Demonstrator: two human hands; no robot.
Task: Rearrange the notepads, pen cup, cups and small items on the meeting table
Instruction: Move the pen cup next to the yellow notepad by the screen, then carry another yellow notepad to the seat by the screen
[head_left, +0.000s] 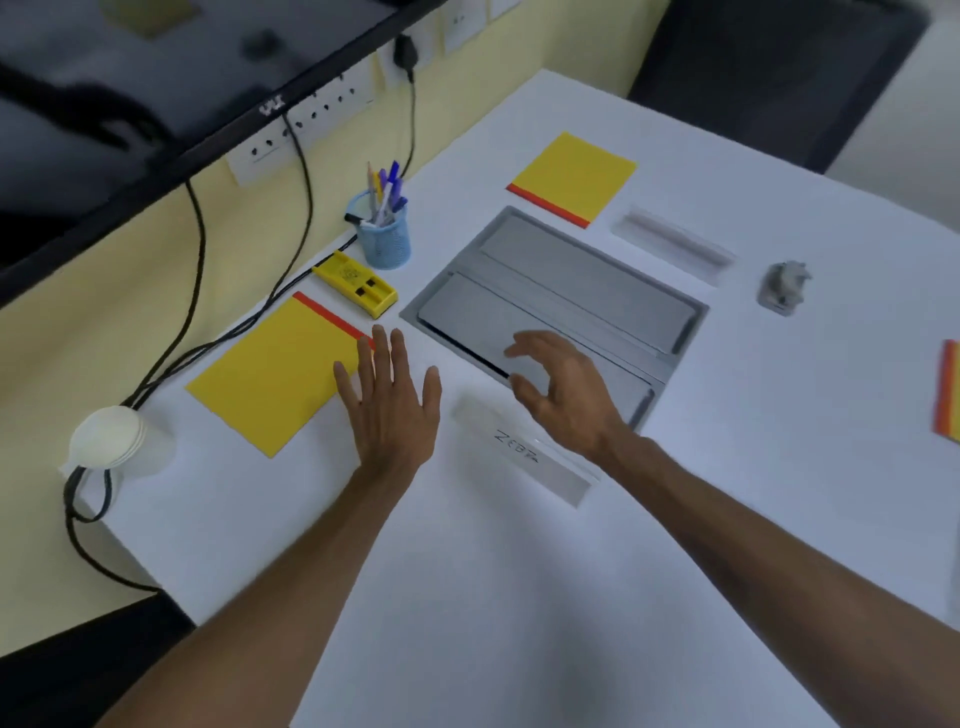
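Blue mesh pen cup (387, 241) crammed with pens, near the wall on the white worktop (467, 597). Stacked paper cups (111, 436) at the left corner. Flat yellow notepad (275, 374) beside the left hand (392, 410), fingers spread, empty. Right hand (563, 387) curled loosely apart over the grey recessed panel (561, 291).

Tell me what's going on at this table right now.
A person is tidying a white table. Both hands are open and hold nothing: the left hand hovers by a yellow notepad, the right hand over the grey floor box, near a name card. The pen cup, stacked cups and a second notepad sit untouched.
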